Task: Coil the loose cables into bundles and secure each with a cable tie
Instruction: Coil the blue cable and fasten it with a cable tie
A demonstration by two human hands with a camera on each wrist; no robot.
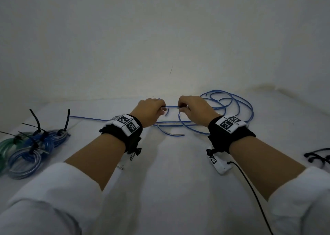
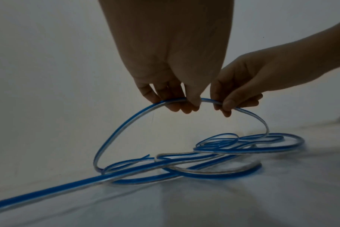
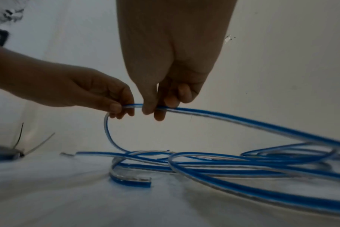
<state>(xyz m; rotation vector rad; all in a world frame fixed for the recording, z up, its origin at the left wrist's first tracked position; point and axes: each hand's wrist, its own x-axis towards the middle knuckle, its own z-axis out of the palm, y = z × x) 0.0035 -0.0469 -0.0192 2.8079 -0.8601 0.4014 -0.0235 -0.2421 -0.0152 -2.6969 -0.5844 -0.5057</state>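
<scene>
A loose blue and clear cable sprawls in tangled loops over the white table, with one strand running off to the left. Both hands lift a short stretch of it above the table. My left hand pinches the cable between thumb and fingers. Close beside it, my right hand pinches the same stretch. From the left hand the strand arcs down to the tangle; the right hand shows in the left wrist view too. One cut end lies on the table below.
Several coiled bundles of blue and green cable, bound with black cable ties, lie at the left edge. Black ties or cable lie at the right edge. A black wire trails from my right wrist camera. A white wall stands close behind.
</scene>
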